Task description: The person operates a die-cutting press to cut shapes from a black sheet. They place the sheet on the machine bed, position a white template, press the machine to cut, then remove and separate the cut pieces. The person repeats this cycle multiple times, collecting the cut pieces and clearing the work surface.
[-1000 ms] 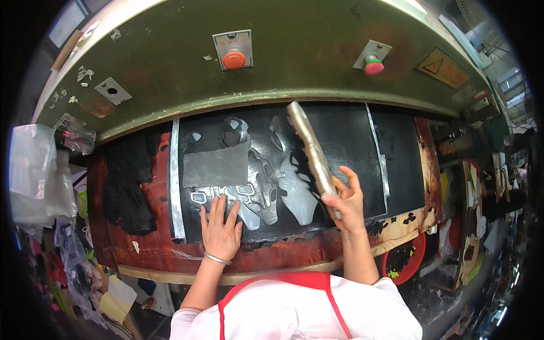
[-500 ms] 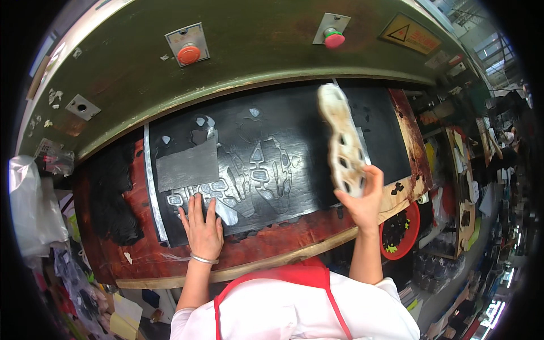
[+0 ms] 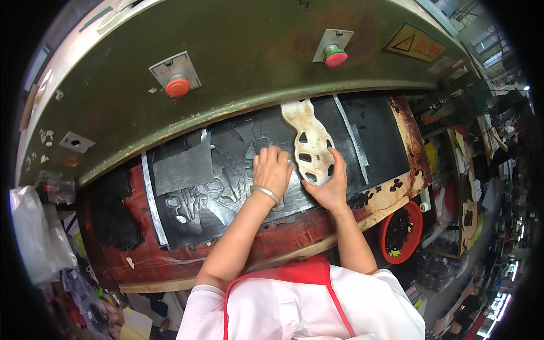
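My right hand (image 3: 327, 184) grips the near end of a cream cutting die (image 3: 313, 148), a long, wavy block with several openings and brown stains. The die lies over the black sheet (image 3: 249, 127), its far end close to the green machine. Just left of the die, my left hand (image 3: 272, 171) is on the sheet, its fingers bunched and curled down. Their tips are hidden, so I cannot make out what is under them. Cut outlines (image 3: 226, 184) mark the sheet to the left of this hand. A grey rectangular piece (image 3: 184, 170) lies flat beyond them.
Across the back stands the green machine body (image 3: 243, 62) with a red button (image 3: 178, 86) and a pink-red one (image 3: 336, 56). Metal strips (image 3: 351, 136) cross the sheet. A red basin (image 3: 416, 241) with black scraps sits at right; black material (image 3: 113, 221) is piled at left.
My right hand has brought the die left and lower onto the sheet. My left hand has slid right and farther in, from spread flat to bunched, beside the die.
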Motion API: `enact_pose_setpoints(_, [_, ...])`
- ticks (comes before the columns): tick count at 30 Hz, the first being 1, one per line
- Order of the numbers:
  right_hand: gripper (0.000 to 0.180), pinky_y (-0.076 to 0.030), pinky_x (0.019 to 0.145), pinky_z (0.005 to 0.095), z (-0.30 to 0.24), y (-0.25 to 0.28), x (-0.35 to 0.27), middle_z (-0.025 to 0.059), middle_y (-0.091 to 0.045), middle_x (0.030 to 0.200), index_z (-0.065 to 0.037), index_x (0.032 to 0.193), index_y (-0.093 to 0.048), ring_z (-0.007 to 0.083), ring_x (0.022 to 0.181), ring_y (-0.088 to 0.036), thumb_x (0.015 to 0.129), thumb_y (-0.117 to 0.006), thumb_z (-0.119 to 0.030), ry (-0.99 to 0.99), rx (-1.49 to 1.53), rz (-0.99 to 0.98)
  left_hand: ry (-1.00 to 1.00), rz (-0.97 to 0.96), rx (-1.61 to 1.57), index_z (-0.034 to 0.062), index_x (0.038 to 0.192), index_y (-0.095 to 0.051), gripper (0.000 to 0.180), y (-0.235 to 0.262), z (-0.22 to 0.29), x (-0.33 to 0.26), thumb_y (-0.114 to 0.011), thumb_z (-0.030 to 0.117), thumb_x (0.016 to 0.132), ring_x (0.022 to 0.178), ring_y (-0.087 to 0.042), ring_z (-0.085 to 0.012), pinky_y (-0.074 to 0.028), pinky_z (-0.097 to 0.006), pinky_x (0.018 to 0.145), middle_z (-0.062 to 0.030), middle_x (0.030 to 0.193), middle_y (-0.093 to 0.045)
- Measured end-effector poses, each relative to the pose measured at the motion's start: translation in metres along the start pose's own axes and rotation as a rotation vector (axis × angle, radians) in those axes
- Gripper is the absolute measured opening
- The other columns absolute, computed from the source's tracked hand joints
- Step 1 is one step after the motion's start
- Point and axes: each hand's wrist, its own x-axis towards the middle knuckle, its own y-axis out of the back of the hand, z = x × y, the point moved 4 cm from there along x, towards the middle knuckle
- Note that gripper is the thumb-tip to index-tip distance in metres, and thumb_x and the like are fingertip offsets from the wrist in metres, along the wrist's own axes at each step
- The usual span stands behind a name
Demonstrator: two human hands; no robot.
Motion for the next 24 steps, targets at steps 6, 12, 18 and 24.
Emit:
enact_pose_setpoints(6, [0.104, -0.038, 0.104, 0.0425, -0.003, -0.029, 0.060, 0.0211, -0.046, 0.132, -0.002, 0.143, -0.030, 0.0375, 0.123, -0.043, 0.055, -0.084, -0.013, 0.188, -0.050, 0.076, 0.027, -0.586, -0.495, 0.0056, 0.094, -0.063, 0.020, 0.039, -0.008, -0.053, -0.071, 0.017, 0.079, 0.073, -0.059, -0.0311, -0.047, -0.041, 0.070, -0.0107, 0.074, -0.061])
enact_pose_setpoints(12, [0.086, -0.032, 0.107, 0.0475, -0.005, -0.027, 0.120, 0.0255, -0.030, 0.143, 0.000, 0.146, -0.023, 0.0417, 0.132, -0.033, 0.079, -0.071, -0.024, 0.015, 0.412, 0.238, 0.195, -0.161, -0.077, 0.0059, 0.097, -0.066, 0.018, 0.080, -0.044, -0.112, -0.069, 0.014, 0.081, 0.073, -0.059, -0.0297, -0.046, -0.039, 0.068, -0.0102, 0.076, -0.062])
enact_pose_setpoints(18, [0.091, -0.009, 0.112, 0.0571, -0.051, 0.012, 0.195, 0.0393, -0.003, 0.149, 0.011, 0.146, -0.005, 0.0539, 0.138, -0.007, 0.093, -0.051, -0.046, 0.359, -0.211, 0.433, 0.247, 0.027, 0.117, 0.0043, 0.094, -0.067, 0.015, 0.069, -0.075, -0.133, -0.066, 0.008, 0.080, 0.066, -0.053, -0.0303, -0.043, -0.039, 0.065, -0.0107, 0.073, -0.057])
enact_pose_setpoints(24, [0.098, -0.010, 0.112, 0.0586, -0.051, -0.005, 0.199, 0.0383, 0.003, 0.150, 0.009, 0.147, -0.004, 0.0533, 0.140, -0.003, 0.088, -0.059, -0.047, 0.361, -0.073, 0.510, 0.228, 0.133, 0.164, 0.0036, 0.090, -0.068, 0.012, 0.070, -0.097, -0.112, -0.063, 0.005, 0.079, 0.066, -0.055, -0.0292, -0.043, -0.039, 0.062, -0.0112, 0.071, -0.058])
